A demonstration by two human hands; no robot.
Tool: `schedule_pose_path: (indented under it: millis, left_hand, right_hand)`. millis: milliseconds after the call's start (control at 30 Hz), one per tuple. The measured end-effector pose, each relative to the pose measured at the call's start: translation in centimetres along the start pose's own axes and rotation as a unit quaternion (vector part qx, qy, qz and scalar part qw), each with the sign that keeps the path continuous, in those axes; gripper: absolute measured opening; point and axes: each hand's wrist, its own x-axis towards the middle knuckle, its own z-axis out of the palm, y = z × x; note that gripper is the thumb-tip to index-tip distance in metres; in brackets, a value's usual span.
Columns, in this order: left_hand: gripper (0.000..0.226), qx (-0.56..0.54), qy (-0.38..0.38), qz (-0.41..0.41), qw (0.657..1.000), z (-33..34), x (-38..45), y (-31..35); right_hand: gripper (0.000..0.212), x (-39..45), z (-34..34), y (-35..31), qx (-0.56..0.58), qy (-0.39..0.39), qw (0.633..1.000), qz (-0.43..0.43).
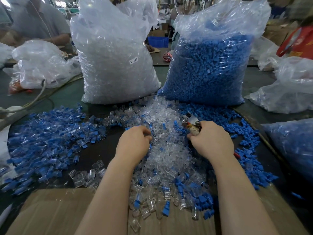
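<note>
Workbench with dark top (100, 150); cardboard sheet (50, 212) laid over its near edge.
- Heap of clear plastic caps (166, 155): centre, between both hands, spilling onto the cardboard.
- Left hand (133, 143): fingers curled down into the heap; whether they pinch a cap cannot be told.
- Right hand (211, 141): fist closed round a metal hand tool (190, 120), tip up, at the heap's right edge.
- Blue plastic plugs (247, 150): strewn right.
- Clear caps with blue inserts (47, 138): spread left.
- Bag of clear caps (115, 68), labelled SJ-017, and bag of blue plugs (208, 70): upright behind, blocking the far bench.
- Seated person in grey (39, 19): far left.
</note>
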Motion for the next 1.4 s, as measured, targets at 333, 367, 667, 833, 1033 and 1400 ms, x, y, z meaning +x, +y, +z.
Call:
schedule_pose_path:
  millis: [333, 367, 667, 833, 1033, 1400]
  left_hand:
    - [0.022, -0.074, 0.04, 0.009, 0.996, 0.0, -0.1, -0.5]
    - [0.023, -0.098, 0.05, 0.004, 0.994, -0.1, -0.1, -0.4]
    - [0.035, -0.367, 0.06, -0.012, 0.928, -1.4, -0.7, 1.7]
    - [0.031, -0.465, 0.031, -0.005, 0.885, -1.1, -1.3, 3.3]
    - [0.032, -0.541, 0.002, -0.035, 0.84, -1.2, -1.5, 4.0]
    - [0.038, -0.55, 0.02, -0.052, 0.833, -1.2, -1.9, 4.7]
  right_hand:
    - [0.038, 0.2, 0.1, -0.6, 0.049, 0.016, 0.999, -0.005]
    - [0.039, 0.2, 0.1, -0.6, 0.056, 0.015, 0.998, -0.004]
    - [0.023, 0.1, -0.7, -0.8, 0.221, 0.021, 0.975, -0.027]
    - [0.01, -0.1, -0.7, -1.1, 0.327, -0.005, 0.942, -0.076]
    - [0.015, -0.5, -0.8, -1.8, 0.397, 0.03, 0.913, -0.094]
    - [0.019, -1.0, -1.2, -2.2, 0.452, 0.021, 0.88, -0.148]
